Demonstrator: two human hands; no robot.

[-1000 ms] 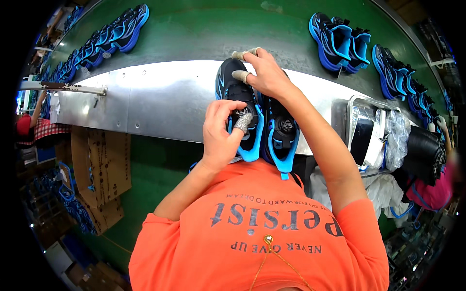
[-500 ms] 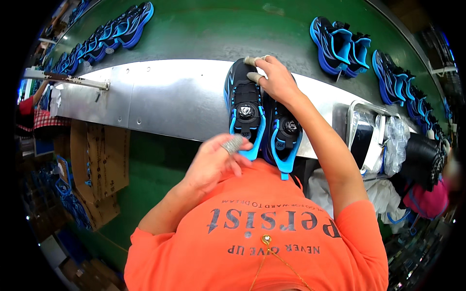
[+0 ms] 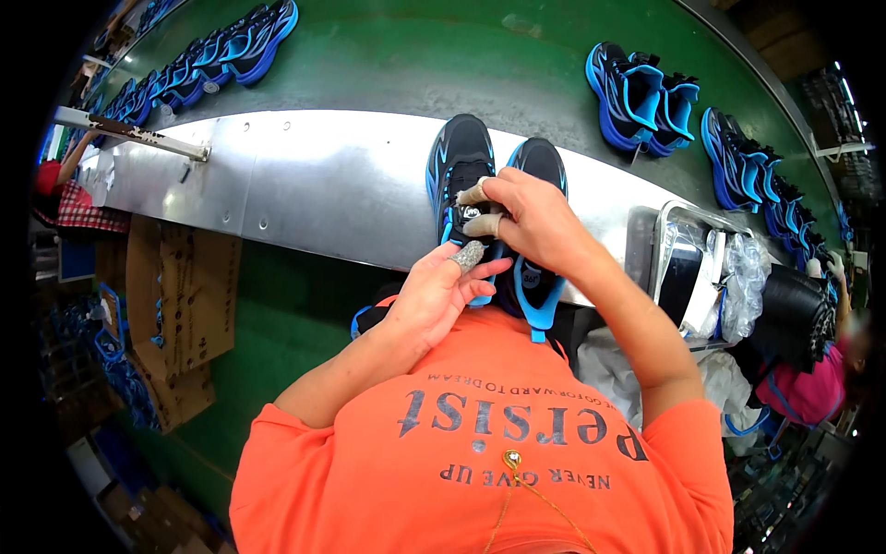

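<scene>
A pair of black and blue sports shoes stands side by side on the metal ledge in front of me, toes pointing away. My right hand (image 3: 535, 220), with pale covers on two fingertips, bends over the left shoe (image 3: 464, 138). Its fingers close on the round lacing dial (image 3: 470, 212) on that shoe's front and partly hide it. My left hand (image 3: 438, 294) is at the same shoe's heel opening, fingers apart and loosely stretched across the blue collar; one digit wears a grey cover. The right shoe (image 3: 540, 164) stands close beside, its middle hidden by my right hand.
Beyond the metal ledge (image 3: 323, 175) runs a green work surface (image 3: 443, 55) with more shoes (image 3: 637, 102) at right and a row (image 3: 221, 55) at far left. A metal tray (image 3: 666, 263) with plastic-wrapped things stands right. Cardboard boxes (image 3: 189, 295) stand left. Another person (image 3: 817, 374) is at far right.
My right hand has come back from the shoes' toes to the left shoe's dial. My left hand has moved slightly up and right, onto the heel opening.
</scene>
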